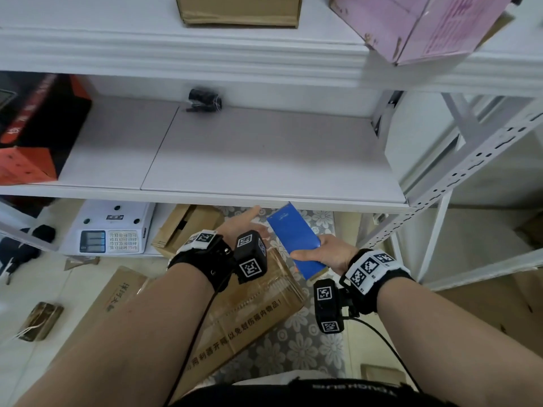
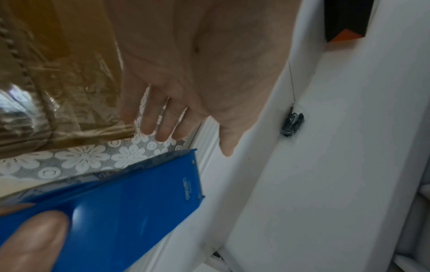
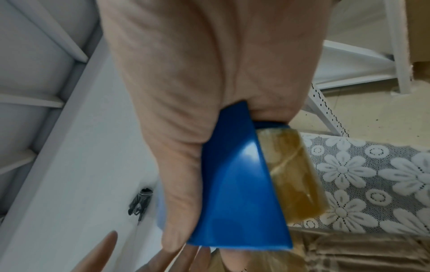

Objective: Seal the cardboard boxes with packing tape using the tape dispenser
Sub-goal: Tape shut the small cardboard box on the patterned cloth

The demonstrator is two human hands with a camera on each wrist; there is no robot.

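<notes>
Tape dispenser (image 1: 295, 240) up in the right hand (image 1: 323, 254), blue body pinched between thumb and fingers, its long axis running away from the person toward the shelf (image 1: 264, 160) edge. The amber tape roll (image 3: 293, 176) shows at the end nearer the wrist. Left hand (image 1: 244, 224) hangs just beside the dispenser's far end, fingers straight and spread, holding nothing. Below both hands sits the cardboard box (image 1: 249, 306) on the flower-patterned mat (image 1: 308, 342), its top already glossy with tape. So the box lies straight down from the grip, and the right hand is the one carrying the tool; the left looks nearer the box's far edge. The shelf ahead holds only a small black bundle (image 1: 204, 99) and a black-and-orange carton (image 1: 35, 127); what is inside the boxes cannot be seen.
</notes>
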